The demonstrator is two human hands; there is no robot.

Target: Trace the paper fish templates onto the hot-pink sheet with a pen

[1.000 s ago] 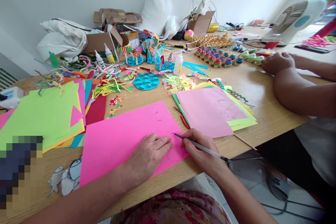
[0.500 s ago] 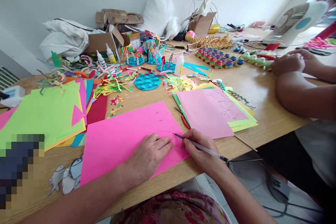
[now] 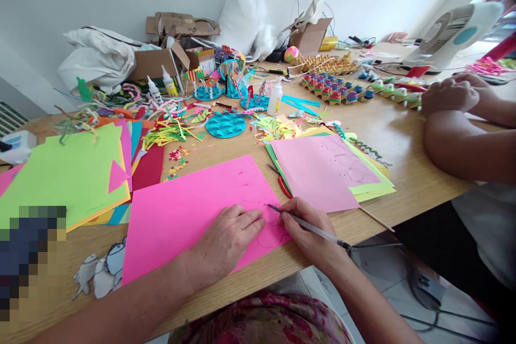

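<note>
The bright pink sheet (image 3: 177,215) lies on the desk (image 3: 415,172) in front of the person, and clock directions here run from its middle, with twelve pointing away from the person. The left hand (image 3: 229,234) rests palm down at about four o'clock on the sheet, flat and loosely open, fingers side by side, gripping nothing. The right hand (image 3: 312,246) is closed around a slim pen (image 3: 314,229), whose tip meets the sheet at three o'clock, beside thin drawn outlines.

At two o'clock, a pale pink sheet (image 3: 314,177) with drawings on it overlaps green and yellow papers, and a red-handled tool (image 3: 284,187) pokes out at its near-left edge. A thin stick (image 3: 377,219) lies at three o'clock. Grey fish-shaped cutouts (image 3: 104,278) sit at eight, just beside the bright sheet, and lime-green paper (image 3: 80,172) tops a stack at ten. A blue scalloped disc (image 3: 226,124) is at twelve, with a glue bottle (image 3: 275,98) at one. Farther off at two are another person's clasped hands (image 3: 451,97) and a white fan (image 3: 451,37)
</note>
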